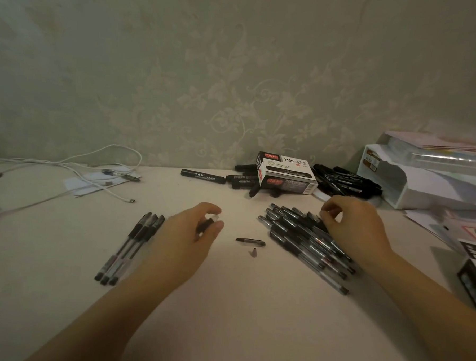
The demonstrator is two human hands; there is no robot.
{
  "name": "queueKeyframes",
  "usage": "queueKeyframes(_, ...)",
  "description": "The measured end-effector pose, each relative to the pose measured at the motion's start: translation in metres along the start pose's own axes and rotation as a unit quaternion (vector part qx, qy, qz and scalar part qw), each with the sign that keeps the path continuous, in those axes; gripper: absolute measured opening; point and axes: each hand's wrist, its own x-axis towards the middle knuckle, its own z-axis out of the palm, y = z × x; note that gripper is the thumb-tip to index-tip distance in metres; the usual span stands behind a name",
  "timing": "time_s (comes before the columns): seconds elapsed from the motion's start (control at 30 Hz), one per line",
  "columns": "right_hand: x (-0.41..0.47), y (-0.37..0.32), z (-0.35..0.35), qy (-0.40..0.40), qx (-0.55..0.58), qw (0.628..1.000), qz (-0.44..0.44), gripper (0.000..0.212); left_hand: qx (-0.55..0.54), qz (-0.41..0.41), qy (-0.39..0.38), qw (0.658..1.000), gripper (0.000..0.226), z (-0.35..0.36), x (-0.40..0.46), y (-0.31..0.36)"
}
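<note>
Table (238, 304): open strip near, between the forearms; far edge at the wall is crowded by a marker box (286, 175).
Pen pile (303, 237) right, pen row (130, 246) left.
Right hand (352, 224) is curled over the pile's far end; can't tell if it grips.
Left hand (190, 235) pinches a pen barrel (207, 224), centre-left.
Loose cap (251, 242) and tip (253, 252) lie between the hands, touching neither.

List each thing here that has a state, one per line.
Left hand: grips a dark pen piece.
Right hand: fingers curled at the pen pile; grip unclear.
Pen pile: heaped, lying flat.
Row of pens: laid side by side.
Loose pen part: lying alone between the hands.
Marker box: tilted, resting on markers.
Cable: free end unplugged.
</note>
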Motion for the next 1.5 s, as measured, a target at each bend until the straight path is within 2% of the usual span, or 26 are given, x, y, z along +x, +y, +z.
queueKeyframes(0.07, -0.004, -0.015, -0.001, 0.003, 0.025, 0.998, -0.050, 0.008, 0.045, -0.037, 0.041, 0.997, 0.012, -0.009, 0.004, -0.008)
queueKeyframes(0.13, -0.011, -0.032, 0.001, -0.009, 0.055, 0.994, -0.095, 0.010, 0.087, -0.078, 0.065, 0.991, 0.012, -0.015, 0.007, -0.016)
queueKeyframes(0.23, -0.026, -0.053, 0.008, -0.014, 0.074, 0.983, -0.166, 0.010, 0.149, -0.126, 0.045, 0.980, 0.021, -0.021, 0.008, -0.023)
queueKeyframes(0.33, -0.041, -0.064, 0.016, -0.022, 0.066, 0.973, -0.219, 0.010, 0.166, -0.112, 0.022, 0.980, 0.025, -0.021, 0.006, -0.019)
queueKeyframes(0.47, -0.051, -0.071, 0.023, -0.036, 0.084, 0.969, -0.229, 0.010, 0.168, -0.092, -0.015, 0.981, 0.024, -0.013, 0.000, -0.013)
queueKeyframes(0.77, -0.055, -0.075, 0.023, -0.068, 0.096, 0.968, -0.223, 0.009, 0.192, -0.130, -0.067, 0.970, 0.023, -0.013, -0.001, -0.006)
queueKeyframes(0.87, -0.054, -0.077, 0.021, -0.067, 0.130, 0.969, -0.200, 0.009, 0.190, -0.123, -0.069, 0.972, 0.016, -0.011, 0.000, -0.004)
queueKeyframes(0.97, -0.053, -0.080, 0.018, -0.091, 0.236, 0.959, -0.124, 0.010, 0.057, -0.095, -0.041, 0.993, 0.021, -0.011, 0.000, 0.003)
queueKeyframes(1.07, -0.053, -0.087, 0.014, -0.175, 0.393, 0.903, 0.003, 0.006, -0.144, -0.077, -0.049, 0.985, 0.020, -0.007, -0.001, 0.016)
queueKeyframes(1.13, -0.054, -0.091, 0.014, -0.232, 0.474, 0.847, 0.067, 0.023, -0.224, -0.066, -0.083, 0.969, 0.019, 0.000, -0.005, 0.020)
queueKeyframes(1.2, -0.055, -0.093, 0.015, -0.267, 0.515, 0.809, 0.094, 0.026, -0.246, -0.053, -0.112, 0.961, 0.018, 0.007, -0.009, 0.021)
queueKeyframes(1.3, -0.056, -0.092, 0.017, -0.259, 0.497, 0.823, 0.094, 0.013, -0.243, -0.044, -0.121, 0.962, 0.013, 0.011, -0.010, 0.021)
queueKeyframes(1.37, -0.053, -0.090, 0.017, -0.222, 0.491, 0.835, 0.111, 0.019, -0.225, -0.032, -0.119, 0.966, 0.009, 0.010, -0.009, 0.019)
queueKeyframes(1.5, -0.041, -0.084, 0.010, -0.118, 0.540, 0.811, 0.190, 0.025, -0.169, -0.024, -0.139, 0.976, 0.009, 0.009, -0.009, 0.018)
